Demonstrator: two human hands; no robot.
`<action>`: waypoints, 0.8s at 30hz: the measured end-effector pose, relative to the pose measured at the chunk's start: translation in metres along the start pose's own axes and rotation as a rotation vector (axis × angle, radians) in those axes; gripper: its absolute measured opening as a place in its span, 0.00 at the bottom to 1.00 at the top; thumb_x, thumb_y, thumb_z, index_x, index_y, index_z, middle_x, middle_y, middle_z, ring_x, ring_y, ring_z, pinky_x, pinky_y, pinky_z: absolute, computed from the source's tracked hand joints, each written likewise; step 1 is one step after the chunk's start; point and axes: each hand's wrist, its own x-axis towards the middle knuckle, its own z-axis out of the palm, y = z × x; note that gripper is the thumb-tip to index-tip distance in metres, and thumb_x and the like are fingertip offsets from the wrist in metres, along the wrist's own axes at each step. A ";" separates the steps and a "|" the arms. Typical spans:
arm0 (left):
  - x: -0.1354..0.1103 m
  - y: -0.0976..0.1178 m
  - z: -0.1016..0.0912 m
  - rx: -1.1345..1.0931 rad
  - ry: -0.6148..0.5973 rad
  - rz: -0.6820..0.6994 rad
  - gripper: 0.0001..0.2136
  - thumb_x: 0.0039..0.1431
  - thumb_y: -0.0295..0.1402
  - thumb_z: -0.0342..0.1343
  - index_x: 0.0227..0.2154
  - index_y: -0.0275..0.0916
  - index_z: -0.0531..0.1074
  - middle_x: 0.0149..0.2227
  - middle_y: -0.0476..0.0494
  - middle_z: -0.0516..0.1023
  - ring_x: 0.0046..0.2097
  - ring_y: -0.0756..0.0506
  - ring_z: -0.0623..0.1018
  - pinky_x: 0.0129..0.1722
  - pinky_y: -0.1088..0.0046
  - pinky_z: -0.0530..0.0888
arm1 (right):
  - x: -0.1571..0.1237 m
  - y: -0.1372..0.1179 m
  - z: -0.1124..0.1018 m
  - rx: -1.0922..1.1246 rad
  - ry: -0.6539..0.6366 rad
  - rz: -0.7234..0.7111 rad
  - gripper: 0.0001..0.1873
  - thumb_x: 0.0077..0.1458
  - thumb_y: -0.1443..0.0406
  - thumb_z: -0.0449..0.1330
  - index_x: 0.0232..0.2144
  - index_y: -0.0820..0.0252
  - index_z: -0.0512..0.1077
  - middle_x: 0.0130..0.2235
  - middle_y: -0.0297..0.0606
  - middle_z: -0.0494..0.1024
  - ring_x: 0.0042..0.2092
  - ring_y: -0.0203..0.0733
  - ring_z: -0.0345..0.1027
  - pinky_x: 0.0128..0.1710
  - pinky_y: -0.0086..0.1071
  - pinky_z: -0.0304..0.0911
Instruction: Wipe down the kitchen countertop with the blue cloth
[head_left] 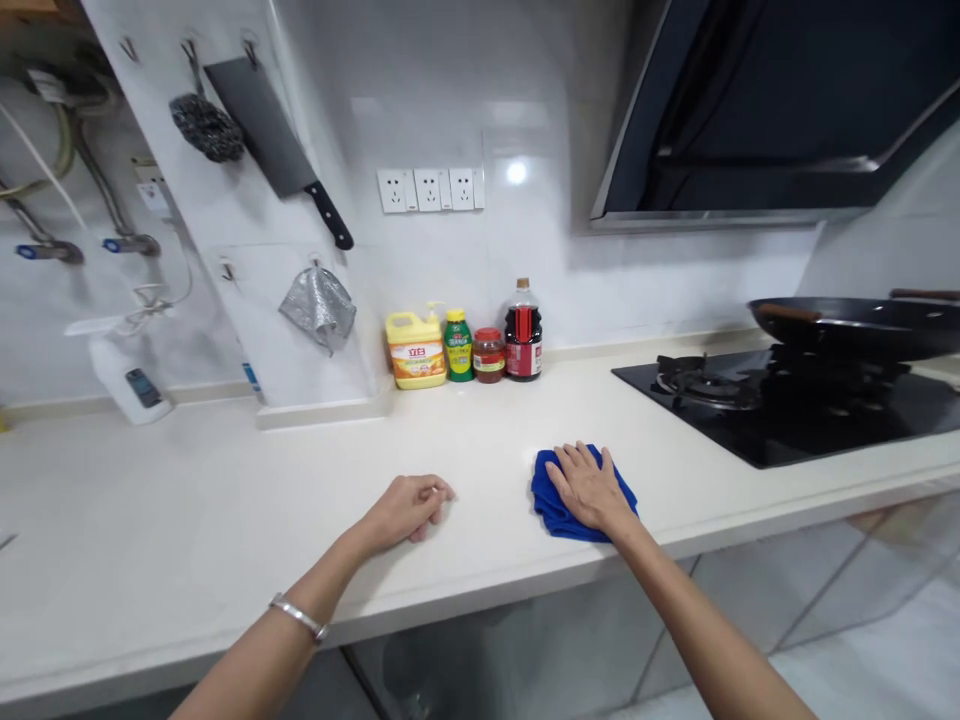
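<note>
My right hand (589, 488) lies flat, fingers stretched out, on top of a folded blue cloth (555, 515). The cloth rests on the white countertop (480, 450) near its front edge, left of the stove. Over the counter to the left is my left hand (409, 508), its fingers loosely bent and nothing visible in them. Whether it touches the surface I cannot tell. A silver bracelet (298, 617) circles my left forearm.
Against the wall stand a yellow pump jug (417, 352), a green bottle (458, 347), a red-lidded jar (489, 357) and a dark sauce bottle (523, 335). A wok (862, 325) sits on the black gas stove (817, 410). A cleaver (262, 125) hangs at left; a white bottle (127, 375) leans below.
</note>
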 end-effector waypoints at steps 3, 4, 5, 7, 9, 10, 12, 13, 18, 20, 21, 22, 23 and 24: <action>0.000 -0.015 -0.033 0.105 0.025 0.034 0.22 0.61 0.50 0.45 0.43 0.40 0.76 0.27 0.49 0.77 0.19 0.51 0.68 0.22 0.72 0.64 | -0.007 -0.006 -0.002 -0.044 -0.021 0.057 0.33 0.71 0.56 0.38 0.70 0.66 0.55 0.72 0.49 0.57 0.74 0.57 0.45 0.72 0.58 0.41; 0.001 -0.022 -0.045 0.144 0.047 0.037 0.22 0.61 0.50 0.44 0.44 0.40 0.76 0.27 0.49 0.77 0.19 0.50 0.69 0.22 0.71 0.65 | -0.010 -0.010 -0.002 -0.059 -0.029 0.068 0.33 0.70 0.56 0.39 0.70 0.66 0.55 0.72 0.50 0.57 0.74 0.57 0.45 0.72 0.58 0.41; 0.002 -0.030 -0.058 0.184 0.071 0.038 0.22 0.61 0.49 0.44 0.43 0.40 0.76 0.27 0.48 0.77 0.19 0.49 0.69 0.24 0.70 0.66 | -0.013 -0.015 -0.003 -0.071 -0.040 0.076 0.33 0.70 0.56 0.40 0.71 0.67 0.54 0.73 0.50 0.56 0.74 0.57 0.45 0.72 0.58 0.41; 0.003 -0.045 -0.081 0.257 0.111 0.041 0.21 0.60 0.47 0.44 0.41 0.39 0.77 0.26 0.48 0.78 0.20 0.48 0.71 0.28 0.68 0.68 | -0.022 -0.033 -0.005 -0.080 -0.073 0.072 0.34 0.69 0.56 0.41 0.71 0.66 0.53 0.73 0.49 0.55 0.74 0.56 0.44 0.72 0.58 0.41; 0.004 -0.060 -0.099 0.304 0.146 0.043 0.20 0.61 0.46 0.43 0.41 0.40 0.77 0.26 0.48 0.78 0.20 0.48 0.71 0.31 0.68 0.69 | -0.031 -0.061 -0.006 -0.068 -0.105 0.027 0.35 0.69 0.55 0.41 0.71 0.64 0.53 0.74 0.47 0.53 0.74 0.55 0.43 0.72 0.57 0.40; 0.003 -0.067 -0.105 0.318 0.165 0.041 0.21 0.62 0.45 0.42 0.43 0.41 0.76 0.26 0.48 0.79 0.21 0.47 0.72 0.32 0.68 0.69 | -0.035 -0.078 -0.007 -0.053 -0.116 -0.005 0.35 0.69 0.54 0.41 0.72 0.64 0.52 0.74 0.46 0.53 0.74 0.55 0.43 0.73 0.57 0.39; 0.001 -0.081 -0.114 0.339 0.212 0.028 0.22 0.63 0.44 0.40 0.46 0.43 0.76 0.28 0.49 0.80 0.24 0.46 0.74 0.34 0.68 0.69 | -0.039 -0.116 -0.006 -0.014 -0.129 -0.068 0.35 0.69 0.53 0.41 0.72 0.63 0.52 0.74 0.47 0.52 0.75 0.56 0.42 0.73 0.59 0.38; 0.000 -0.088 -0.117 0.350 0.237 0.017 0.22 0.63 0.43 0.39 0.47 0.44 0.76 0.29 0.48 0.81 0.27 0.46 0.76 0.35 0.68 0.69 | -0.038 -0.136 -0.005 0.006 -0.134 -0.095 0.36 0.69 0.52 0.41 0.72 0.63 0.52 0.74 0.48 0.52 0.74 0.57 0.42 0.72 0.60 0.38; 0.003 -0.117 -0.123 0.420 0.339 -0.078 0.23 0.64 0.41 0.37 0.49 0.44 0.76 0.40 0.41 0.85 0.45 0.39 0.80 0.41 0.66 0.70 | -0.004 -0.224 0.009 0.065 -0.145 -0.237 0.36 0.69 0.52 0.42 0.71 0.66 0.52 0.73 0.54 0.53 0.74 0.64 0.42 0.71 0.66 0.38; 0.009 -0.123 -0.122 0.442 0.346 -0.103 0.22 0.64 0.40 0.38 0.49 0.45 0.76 0.45 0.39 0.84 0.49 0.38 0.80 0.45 0.64 0.71 | 0.022 -0.250 0.018 0.070 -0.140 -0.280 0.36 0.69 0.51 0.42 0.71 0.65 0.53 0.73 0.54 0.53 0.74 0.63 0.43 0.71 0.66 0.39; 0.011 -0.125 -0.121 0.454 0.337 -0.108 0.21 0.64 0.40 0.39 0.48 0.46 0.76 0.47 0.40 0.84 0.51 0.37 0.80 0.46 0.64 0.71 | 0.036 -0.261 0.023 0.069 -0.138 -0.293 0.35 0.69 0.51 0.42 0.70 0.64 0.53 0.73 0.54 0.54 0.74 0.63 0.43 0.71 0.66 0.39; 0.014 -0.125 -0.119 0.467 0.327 -0.113 0.20 0.64 0.39 0.40 0.48 0.47 0.76 0.47 0.40 0.84 0.51 0.37 0.80 0.47 0.63 0.72 | 0.051 -0.270 0.027 0.070 -0.137 -0.302 0.35 0.69 0.51 0.42 0.70 0.63 0.54 0.73 0.54 0.54 0.73 0.62 0.44 0.70 0.66 0.40; 0.017 -0.125 -0.117 0.480 0.319 -0.117 0.20 0.64 0.38 0.41 0.48 0.47 0.76 0.47 0.39 0.84 0.51 0.37 0.80 0.48 0.62 0.72 | 0.065 -0.278 0.031 0.073 -0.136 -0.311 0.35 0.69 0.50 0.42 0.69 0.63 0.54 0.73 0.54 0.55 0.73 0.62 0.45 0.70 0.66 0.40; 0.019 -0.125 -0.115 0.494 0.316 -0.125 0.20 0.64 0.38 0.41 0.49 0.47 0.76 0.47 0.38 0.84 0.51 0.36 0.81 0.49 0.61 0.73 | 0.080 -0.285 0.034 0.076 -0.136 -0.319 0.34 0.69 0.50 0.42 0.69 0.63 0.55 0.72 0.54 0.55 0.73 0.62 0.45 0.70 0.66 0.41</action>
